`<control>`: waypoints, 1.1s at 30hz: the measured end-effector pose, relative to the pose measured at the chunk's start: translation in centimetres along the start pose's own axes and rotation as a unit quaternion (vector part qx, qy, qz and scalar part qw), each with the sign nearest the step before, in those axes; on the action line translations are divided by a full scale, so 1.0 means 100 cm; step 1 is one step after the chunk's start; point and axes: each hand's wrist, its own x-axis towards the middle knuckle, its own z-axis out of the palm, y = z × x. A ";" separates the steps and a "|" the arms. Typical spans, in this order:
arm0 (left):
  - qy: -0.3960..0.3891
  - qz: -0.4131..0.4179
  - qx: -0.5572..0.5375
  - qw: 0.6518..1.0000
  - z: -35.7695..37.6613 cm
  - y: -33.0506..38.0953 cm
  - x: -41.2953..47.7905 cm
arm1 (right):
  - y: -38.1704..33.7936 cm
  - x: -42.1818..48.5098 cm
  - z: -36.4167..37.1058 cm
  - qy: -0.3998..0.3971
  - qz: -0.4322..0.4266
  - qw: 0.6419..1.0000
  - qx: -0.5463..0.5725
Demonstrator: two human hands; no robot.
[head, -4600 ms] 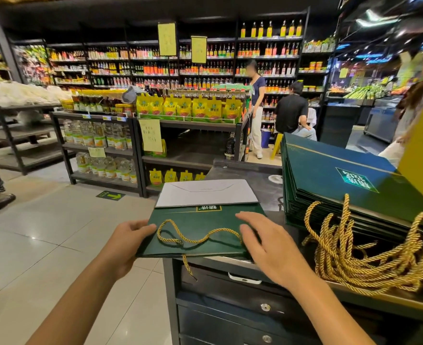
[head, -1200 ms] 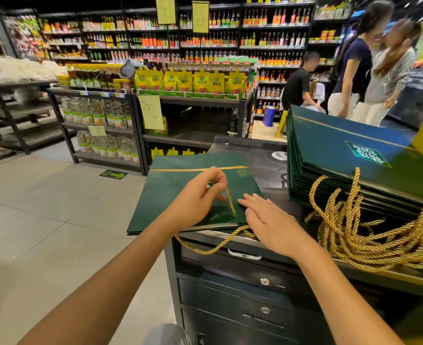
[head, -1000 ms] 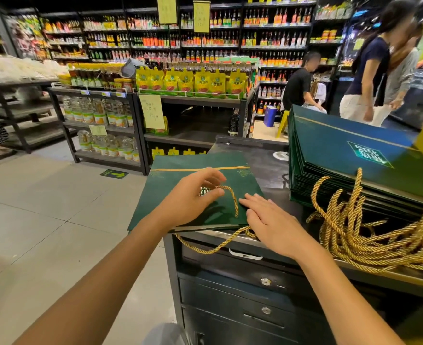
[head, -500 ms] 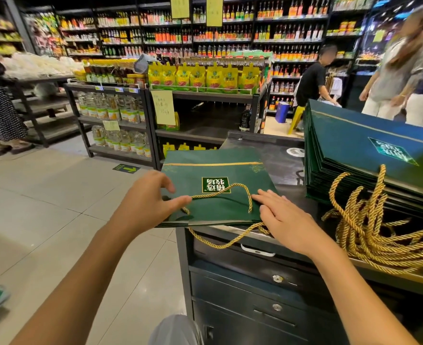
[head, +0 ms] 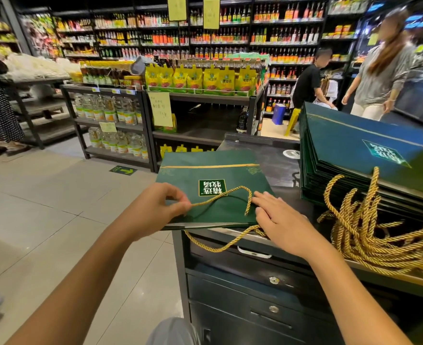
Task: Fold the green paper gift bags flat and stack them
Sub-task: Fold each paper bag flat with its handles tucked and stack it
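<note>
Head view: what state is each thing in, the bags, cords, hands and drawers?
green bag: folded flat on the counter, its left part overhanging the edge.
upper cord: looped on the bag, pinched by the left hand.
lower cord: hanging off the counter's front.
right hand: fingers straight, pressing the bag.
stack of bags: folded flat, handle cords spilling forward.
drawers: shut.
</note>
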 end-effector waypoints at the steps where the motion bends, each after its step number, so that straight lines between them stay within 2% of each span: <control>1: 0.022 0.002 -0.051 0.998 -0.001 0.000 0.001 | 0.000 0.000 0.000 0.000 -0.001 1.000 0.000; 4: 0.059 -0.007 -0.187 0.980 -0.009 0.006 0.004 | 0.000 0.001 0.000 0.000 -0.003 1.000 -0.001; 7: 0.060 -0.076 -0.325 0.941 -0.023 0.013 0.009 | 0.000 0.002 0.000 0.000 -0.005 1.000 -0.003; 10: 0.073 -0.094 -0.387 0.914 -0.031 0.018 0.012 | 0.000 0.002 0.000 -0.002 -0.005 1.000 -0.005; 12: 0.066 -0.092 -0.375 0.920 -0.031 0.019 0.010 | 0.000 0.002 0.000 -0.003 -0.003 1.000 -0.006; 14: 0.074 -0.084 -0.322 0.940 -0.028 0.016 0.010 | -0.001 0.001 -0.001 0.001 -0.002 1.000 -0.005; 17: 0.132 -0.041 -0.159 0.978 -0.022 0.000 0.017 | -0.004 0.000 -0.002 0.017 0.007 1.000 0.024; 19: 0.161 -0.053 -0.072 0.983 -0.018 -0.014 0.027 | -0.007 -0.001 -0.005 0.034 0.023 0.997 0.058; 22: 0.102 -0.123 -0.126 0.979 -0.009 -0.033 0.034 | -0.011 0.001 -0.014 0.051 0.048 0.994 0.089; 24: 0.081 -0.100 -0.120 0.984 -0.001 -0.047 0.036 | -0.015 0.004 -0.020 0.053 0.061 0.992 0.096; 29: 0.130 -0.039 -0.105 0.985 0.000 -0.056 0.024 | -0.026 0.017 -0.024 0.056 0.093 0.989 0.105; 33: 0.182 -0.039 -0.131 0.974 -0.004 -0.051 0.009 | -0.037 0.021 -0.028 0.074 0.108 0.980 0.147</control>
